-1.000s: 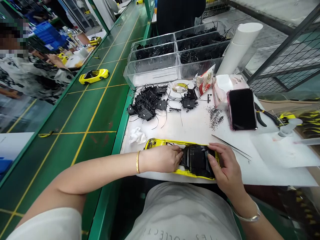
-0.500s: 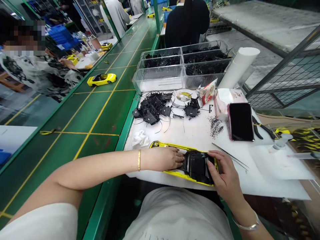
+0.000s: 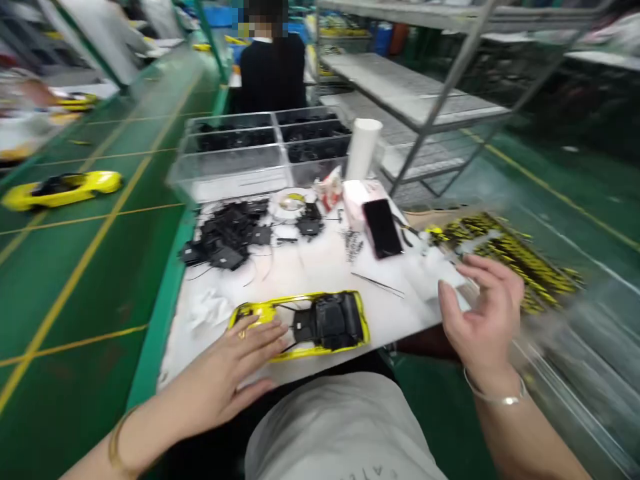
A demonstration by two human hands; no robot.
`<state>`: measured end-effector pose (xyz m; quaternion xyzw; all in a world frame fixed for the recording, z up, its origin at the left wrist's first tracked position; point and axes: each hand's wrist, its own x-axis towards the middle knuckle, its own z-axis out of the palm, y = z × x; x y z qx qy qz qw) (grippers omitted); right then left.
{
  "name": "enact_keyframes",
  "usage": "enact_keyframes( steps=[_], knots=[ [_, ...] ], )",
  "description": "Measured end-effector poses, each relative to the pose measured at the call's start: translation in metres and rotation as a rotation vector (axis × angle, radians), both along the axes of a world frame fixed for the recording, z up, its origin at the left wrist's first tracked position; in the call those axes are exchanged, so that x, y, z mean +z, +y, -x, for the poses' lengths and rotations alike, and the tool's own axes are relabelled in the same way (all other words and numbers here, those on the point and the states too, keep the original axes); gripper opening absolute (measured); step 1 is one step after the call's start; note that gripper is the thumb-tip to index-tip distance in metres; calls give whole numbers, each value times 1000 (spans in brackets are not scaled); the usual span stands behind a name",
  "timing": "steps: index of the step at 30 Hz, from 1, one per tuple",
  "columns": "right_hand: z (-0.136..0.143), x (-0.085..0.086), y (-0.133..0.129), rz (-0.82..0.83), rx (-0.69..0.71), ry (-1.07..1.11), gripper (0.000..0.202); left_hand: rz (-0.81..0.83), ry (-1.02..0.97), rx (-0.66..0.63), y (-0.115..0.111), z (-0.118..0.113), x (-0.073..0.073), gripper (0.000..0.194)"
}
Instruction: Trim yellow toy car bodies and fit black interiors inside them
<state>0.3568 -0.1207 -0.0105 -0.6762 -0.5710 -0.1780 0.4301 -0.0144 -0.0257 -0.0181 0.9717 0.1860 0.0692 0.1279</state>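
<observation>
your left hand (image 3: 235,363) lies flat on the left end of the yellow car body (image 3: 325,323), fingers stretched out and gripping nothing. the car body sits on the near side of the white worktop (image 3: 310,267). your right hand (image 3: 485,307) hangs well apart to the right, thumb and fingers parted, nothing visible between them, near the yellow-and-black parts (image 3: 533,260). tweezers (image 3: 377,285) lie just beyond the car body's right end.

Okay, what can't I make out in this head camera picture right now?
Head view: part of the yellow toy car, hidden under the left hand.
Head view: individual black parts in the clear tray, too blurred.
Head view: lettering on the shirt, blurred and cut off by the bottom edge.
</observation>
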Motion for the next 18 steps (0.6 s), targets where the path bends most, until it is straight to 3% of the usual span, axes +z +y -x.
enact_keyframes(
  steps=[4,7,10,13,16,18],
  knots=[
    [-103,4,-33,41,-334,-112,31,-100,93,-155,-10,-33,-35,50],
    [-195,-1,-64,237,-594,-63,26,-137,199,-170,-13,-42,-58,61],
    [-260,-9,-76,482,-535,20,15,-175,306,-116,-15,-39,-66,72],
    [-276,-27,-56,680,-367,61,15,-167,377,-105,-17,-39,-61,77],
    [-258,-58,-12,838,-157,82,11,-117,378,-90,-19,-44,-54,77],
    [-239,-79,17,909,-53,78,28,-101,332,-52,-20,-45,-52,76]
  ],
)
